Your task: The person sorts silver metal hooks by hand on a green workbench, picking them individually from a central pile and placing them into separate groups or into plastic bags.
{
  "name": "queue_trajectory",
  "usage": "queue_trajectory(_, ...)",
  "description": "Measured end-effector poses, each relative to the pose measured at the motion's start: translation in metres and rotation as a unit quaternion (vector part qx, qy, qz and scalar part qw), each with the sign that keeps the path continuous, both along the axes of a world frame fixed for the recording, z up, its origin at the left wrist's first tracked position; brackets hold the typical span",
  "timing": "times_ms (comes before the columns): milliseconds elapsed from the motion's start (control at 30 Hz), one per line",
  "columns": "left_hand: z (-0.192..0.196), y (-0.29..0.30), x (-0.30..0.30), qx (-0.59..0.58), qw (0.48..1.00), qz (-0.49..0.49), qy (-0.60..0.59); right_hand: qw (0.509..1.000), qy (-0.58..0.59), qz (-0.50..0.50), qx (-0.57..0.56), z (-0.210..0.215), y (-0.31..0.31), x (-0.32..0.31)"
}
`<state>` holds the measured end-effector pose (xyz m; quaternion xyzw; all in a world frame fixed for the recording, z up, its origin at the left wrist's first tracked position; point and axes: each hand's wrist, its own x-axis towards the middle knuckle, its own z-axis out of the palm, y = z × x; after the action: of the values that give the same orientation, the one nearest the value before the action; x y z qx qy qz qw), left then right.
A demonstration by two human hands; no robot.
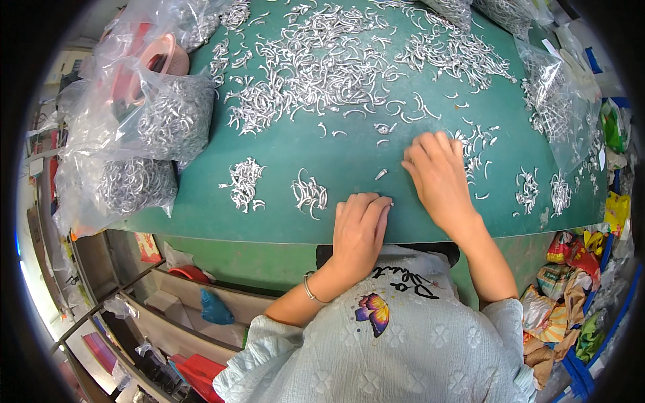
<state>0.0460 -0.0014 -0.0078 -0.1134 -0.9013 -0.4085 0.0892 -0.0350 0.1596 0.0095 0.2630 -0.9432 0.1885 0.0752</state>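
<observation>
My left hand (357, 228) rests near the table's front edge, its fingers bent and pressed together. A tiny silvery bit shows at the fingertips, too small to name. Farther up and to the right, my right hand (440, 178) is closed with its fingers curled down to the table; whatever they hold is hidden. Just right of it lies a loose cluster of small curved silver metal pieces (474, 149). One single silver piece (381, 174) lies between the two hands. Left of my left hand sits a small pile of curved silver pieces (309, 193).
The green table (269, 221) carries a wide spread of silver pieces (322, 67) at its far side. Another small pile (246, 183) is on the left, two more (560, 193) on the right. Filled clear plastic bags (164, 127) and a pink basket (176, 57) crowd the left edge.
</observation>
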Motion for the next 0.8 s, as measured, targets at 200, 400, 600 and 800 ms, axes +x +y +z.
queue_trajectory(200, 0.000, -0.001, 0.006, 0.045, 0.999, 0.015, -0.017, 0.981, -0.099, 0.095, -0.141, 0.005, 0.008, 0.032)
queue_trajectory(400, 0.006, 0.011, -0.001, -0.016, 0.998, -0.046, -0.034, 0.991, -0.052, 0.079, -0.098, -0.006, -0.010, 0.004)
queue_trajectory(600, -0.003, 0.004, 0.004, 0.035, 0.999, -0.031, -0.007, 0.997, -0.065, 0.023, -0.019, 0.012, 0.021, 0.045)
queue_trajectory(800, 0.020, 0.023, -0.004, 0.001, 0.998, -0.050, -0.046, 0.989, 0.000, -0.128, -0.072, 0.016, 0.029, 0.031)
